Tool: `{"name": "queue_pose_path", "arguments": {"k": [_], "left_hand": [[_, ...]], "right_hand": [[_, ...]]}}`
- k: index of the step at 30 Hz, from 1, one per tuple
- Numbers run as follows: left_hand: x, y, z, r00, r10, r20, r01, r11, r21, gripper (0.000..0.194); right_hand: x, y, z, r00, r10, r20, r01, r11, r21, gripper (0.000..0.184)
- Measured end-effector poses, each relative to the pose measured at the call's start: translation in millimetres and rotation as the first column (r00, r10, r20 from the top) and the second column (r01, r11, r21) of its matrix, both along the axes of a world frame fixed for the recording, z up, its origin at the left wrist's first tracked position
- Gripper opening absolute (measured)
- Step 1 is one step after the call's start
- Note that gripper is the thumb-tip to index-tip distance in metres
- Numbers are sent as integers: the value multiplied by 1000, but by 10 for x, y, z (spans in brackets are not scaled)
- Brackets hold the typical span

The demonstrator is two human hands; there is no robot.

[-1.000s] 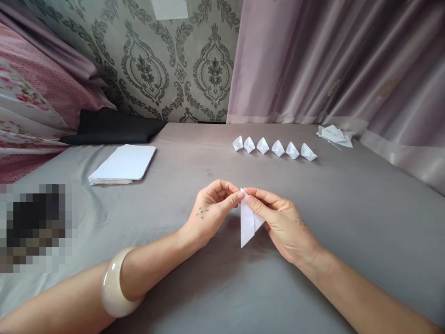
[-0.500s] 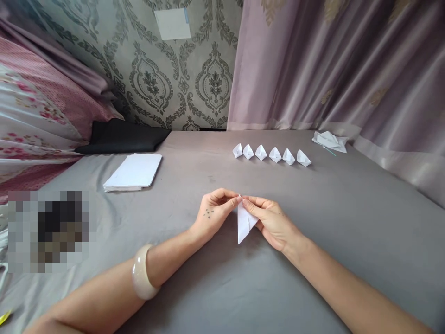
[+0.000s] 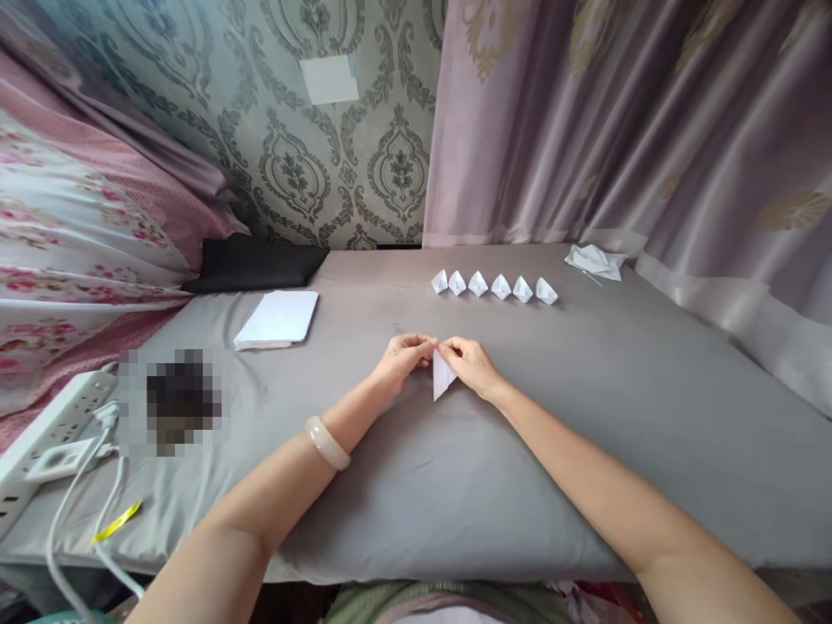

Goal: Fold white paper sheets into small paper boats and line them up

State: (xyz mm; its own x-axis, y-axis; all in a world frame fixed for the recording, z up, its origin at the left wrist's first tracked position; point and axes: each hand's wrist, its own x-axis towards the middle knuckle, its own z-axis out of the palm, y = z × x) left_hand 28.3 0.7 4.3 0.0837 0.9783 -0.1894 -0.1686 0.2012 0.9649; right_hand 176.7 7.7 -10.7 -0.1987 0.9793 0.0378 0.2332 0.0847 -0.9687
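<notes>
A small white folded paper (image 3: 443,374) hangs point-down between my hands, just above the grey cloth (image 3: 520,485). My left hand (image 3: 406,357) pinches its top corner with thumb and fingertips. From the other side my right hand (image 3: 473,364) grips the same paper near the top, its fingers partly covering the right side. The fingertips of both hands almost meet. Beyond them, several white paper boats (image 3: 500,287) stand in a row on the cloth. A stack of white paper sheets (image 3: 278,319) lies to the left.
At the far right lies a pile of crumpled white paper (image 3: 594,260). A black folded item (image 3: 260,263) rests at the back left. A power strip (image 3: 55,425) with white cables, a yellow strip (image 3: 118,522) and a blurred-out patch (image 3: 178,400) are at the left. Curtains (image 3: 552,130) border the right.
The view has pulled back, showing the power strip and the near edge of the cloth. Both hands still hold the folded paper, with their fingertips at its top.
</notes>
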Motion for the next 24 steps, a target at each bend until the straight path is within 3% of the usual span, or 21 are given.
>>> {"name": "queue_pose_path", "arguments": {"k": [5, 9, 18, 24], "left_hand": [[173, 165, 47, 997, 79, 16, -80, 993, 85, 38], [333, 262, -20, 980, 201, 18, -201, 967, 155, 37], [285, 254, -36, 988, 125, 87, -131, 989, 68, 42], [238, 243, -55, 976, 178, 126, -180, 984, 5, 45]], "right_hand": [[33, 188, 155, 999, -34, 21, 33, 997, 71, 33], [75, 289, 139, 996, -64, 61, 56, 990, 131, 31], [57, 228, 125, 994, -47, 96, 27, 979, 202, 32], [72, 168, 86, 999, -29, 34, 25, 994, 108, 47]]}}
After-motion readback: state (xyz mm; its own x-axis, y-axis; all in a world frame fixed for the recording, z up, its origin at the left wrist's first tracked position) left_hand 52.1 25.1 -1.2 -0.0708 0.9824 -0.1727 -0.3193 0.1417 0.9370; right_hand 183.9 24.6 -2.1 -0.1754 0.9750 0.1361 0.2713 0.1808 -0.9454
